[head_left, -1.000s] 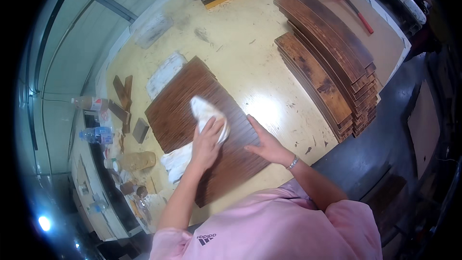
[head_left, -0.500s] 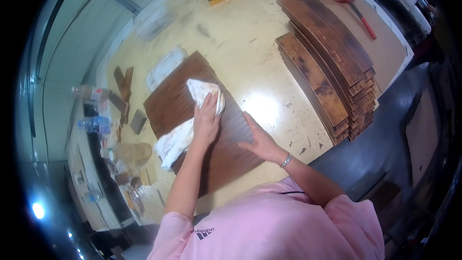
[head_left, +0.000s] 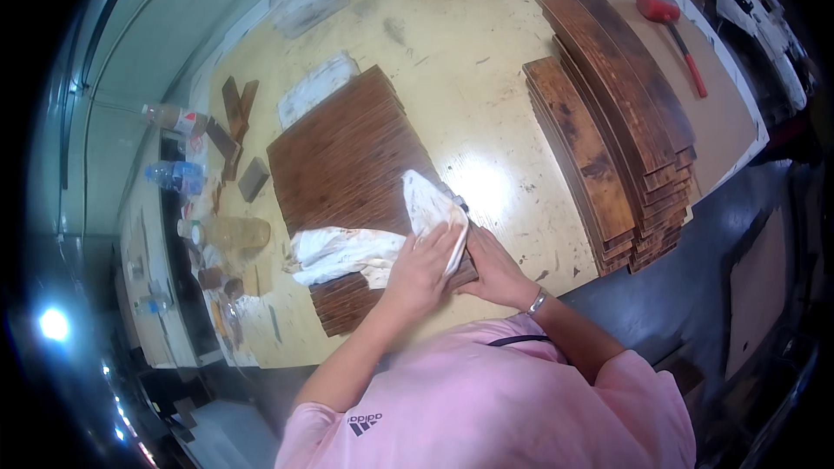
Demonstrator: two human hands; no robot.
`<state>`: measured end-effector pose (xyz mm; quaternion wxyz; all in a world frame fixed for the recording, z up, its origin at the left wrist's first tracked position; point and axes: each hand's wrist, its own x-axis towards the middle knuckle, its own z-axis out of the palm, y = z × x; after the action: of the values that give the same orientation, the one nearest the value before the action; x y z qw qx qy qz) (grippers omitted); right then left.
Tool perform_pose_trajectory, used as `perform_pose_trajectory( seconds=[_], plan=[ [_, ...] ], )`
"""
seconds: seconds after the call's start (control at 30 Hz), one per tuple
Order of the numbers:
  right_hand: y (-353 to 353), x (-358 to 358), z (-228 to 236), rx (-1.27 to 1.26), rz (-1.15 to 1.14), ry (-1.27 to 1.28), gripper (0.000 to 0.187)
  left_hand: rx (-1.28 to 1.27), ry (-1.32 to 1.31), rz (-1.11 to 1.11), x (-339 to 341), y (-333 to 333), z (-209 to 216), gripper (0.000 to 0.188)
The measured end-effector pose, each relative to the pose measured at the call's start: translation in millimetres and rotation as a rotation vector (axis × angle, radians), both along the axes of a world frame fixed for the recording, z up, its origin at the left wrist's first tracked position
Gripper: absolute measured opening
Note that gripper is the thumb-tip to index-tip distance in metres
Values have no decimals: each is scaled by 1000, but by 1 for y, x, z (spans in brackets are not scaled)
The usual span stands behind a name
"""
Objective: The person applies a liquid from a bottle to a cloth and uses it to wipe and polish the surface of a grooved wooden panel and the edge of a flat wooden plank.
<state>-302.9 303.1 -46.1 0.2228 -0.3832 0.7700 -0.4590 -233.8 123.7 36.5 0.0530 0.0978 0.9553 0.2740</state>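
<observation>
A brown wooden panel [head_left: 334,143], apparently made of many narrow strips side by side, lies at a slant on the table in front of me. On its near right part, my left hand [head_left: 423,265] is closed over a bunched white rag [head_left: 426,201] with brownish stains. The rag's loose end trails left across the panel. My right hand [head_left: 497,267], a metal band on its wrist, braces the panel's right corner with fingers stretched and thumb apart. Its fingertips are partly hidden beside the rag. A small dark thing near them is too small to make out.
Curved brown boards [head_left: 621,95] are stacked at the right, near a red mallet [head_left: 660,9]. Along the left edge stand plastic bottles [head_left: 230,233], wood scraps [head_left: 233,117] and a grey block [head_left: 254,179]. A white folded cloth [head_left: 317,87] lies beyond the panel.
My left hand has drawn the rag toward me and to the right over the panel. My right hand has shifted from the panel's top to its right corner. The view has tilted slightly.
</observation>
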Motion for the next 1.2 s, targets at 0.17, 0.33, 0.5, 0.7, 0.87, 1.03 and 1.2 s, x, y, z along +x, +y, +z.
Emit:
perform_pose_trajectory(
  seconds=[0.17,0.33,0.5,0.7,0.87,1.03,1.2],
  plan=[
    [2,-3,-2,-20,2,-3,133,-139,-70,177,77,-46,-10,61],
    [6,-4,-4,-88,21,-13,121,-91,58,143,44,13,-7,57],
    [24,-23,15,-216,-155,-179,100,-184,195,501,122,-71,-33,44],
    [-34,-58,-1,-362,-155,-416,93,1055,23,1403,196,-177,-65,38],
    [-54,-48,1,-335,-97,-475,91,1200,68,1345,156,-148,-63,40],
    [-57,-46,3,-319,-60,-500,92,1282,124,1362,148,-138,-47,36],
    [-46,-41,21,-202,-93,-311,90,980,92,1308,155,-153,-27,29]
  ],
)
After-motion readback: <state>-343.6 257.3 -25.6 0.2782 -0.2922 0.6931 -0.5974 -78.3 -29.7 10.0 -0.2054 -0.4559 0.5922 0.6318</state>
